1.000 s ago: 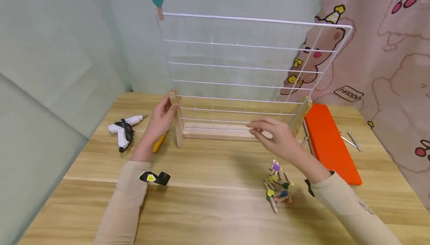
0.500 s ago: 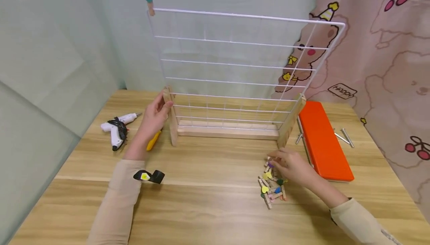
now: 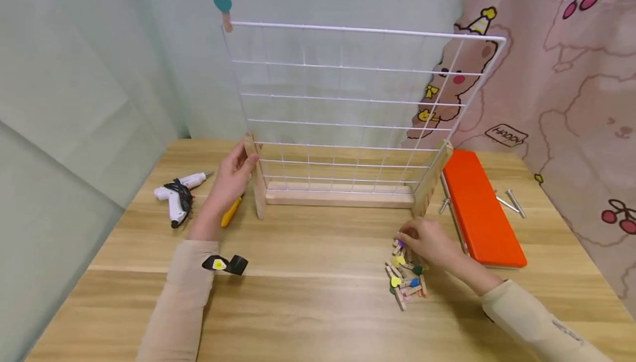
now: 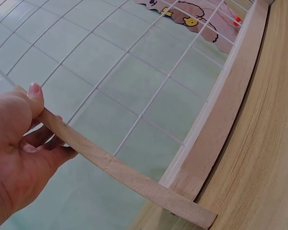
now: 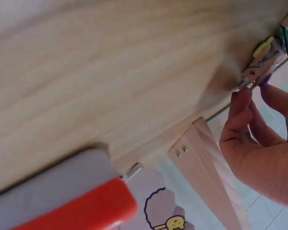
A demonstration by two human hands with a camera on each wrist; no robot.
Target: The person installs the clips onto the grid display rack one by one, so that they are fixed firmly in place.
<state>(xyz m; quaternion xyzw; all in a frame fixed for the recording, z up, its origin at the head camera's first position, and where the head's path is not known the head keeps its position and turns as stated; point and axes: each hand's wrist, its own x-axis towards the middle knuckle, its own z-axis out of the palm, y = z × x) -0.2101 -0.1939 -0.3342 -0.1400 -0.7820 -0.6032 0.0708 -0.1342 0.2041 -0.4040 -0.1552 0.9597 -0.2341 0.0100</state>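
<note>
My left hand [image 3: 232, 177] grips the upper end of the left wooden post [image 4: 120, 175] of a stand, thumb on one side and fingers behind. A white wire grid [image 3: 343, 97] rises from the stand, its lower bar running along a wooden base rail [image 3: 340, 198]. One small clothespin with a teal heart [image 3: 223, 5] is clipped at the grid's top left corner. At the front right, my right hand [image 3: 428, 239] pinches a small clothespin with a purple heart [image 3: 401, 244] at the far end of a pile of heart clothespins [image 3: 411, 290]. The fingers partly hide it.
A white glue gun [image 3: 176, 196] with a black cord lies at the left. A yellow-handled tool [image 3: 231, 213] is partly behind the left forearm. Right of the stand lies an orange-red case [image 3: 482, 207], with several metal bolts [image 3: 515, 203] beside it.
My right hand has moved down from in front of the grid to the clothespin pile, and its fingertips have closed at the purple-heart clothespin. The left hand keeps its hold on the post.
</note>
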